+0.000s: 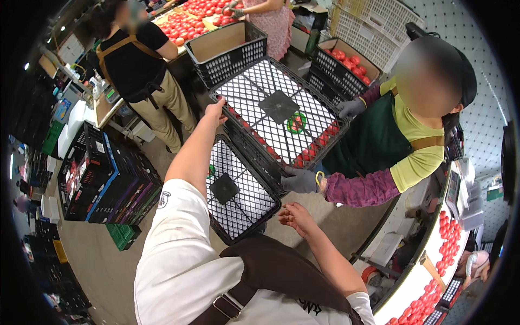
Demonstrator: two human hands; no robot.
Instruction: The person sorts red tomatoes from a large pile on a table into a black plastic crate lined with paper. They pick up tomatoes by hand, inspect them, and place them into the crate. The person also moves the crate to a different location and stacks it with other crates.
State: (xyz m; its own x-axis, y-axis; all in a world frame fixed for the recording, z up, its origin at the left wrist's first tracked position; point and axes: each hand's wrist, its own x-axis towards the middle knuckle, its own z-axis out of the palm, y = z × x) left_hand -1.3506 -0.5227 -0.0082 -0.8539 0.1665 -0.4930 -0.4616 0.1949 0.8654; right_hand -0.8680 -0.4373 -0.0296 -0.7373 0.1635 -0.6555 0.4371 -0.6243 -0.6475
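Observation:
My left hand (215, 112) grips the left edge of a black plastic crate (279, 106) with a lattice top. White sheeting shows through the lattice, and red tomatoes (310, 154) show along its near right side. A co-worker's grey-gloved hands (301, 180) hold the same crate at its right side and near corner. Lower down and nearer to me is a second lattice crate (224, 188), partly covered by the first. Beside that crate's right edge, my right hand (297, 218) is open, fingers bent and apart, touching nothing.
The co-worker in a dark green apron (360, 138) stands close on the right. Stacked black crates (111, 176) rise at the left, by a green crate (122, 236). Another person (146, 67) stands behind. Tomato tables and an open black crate (227, 54) lie beyond.

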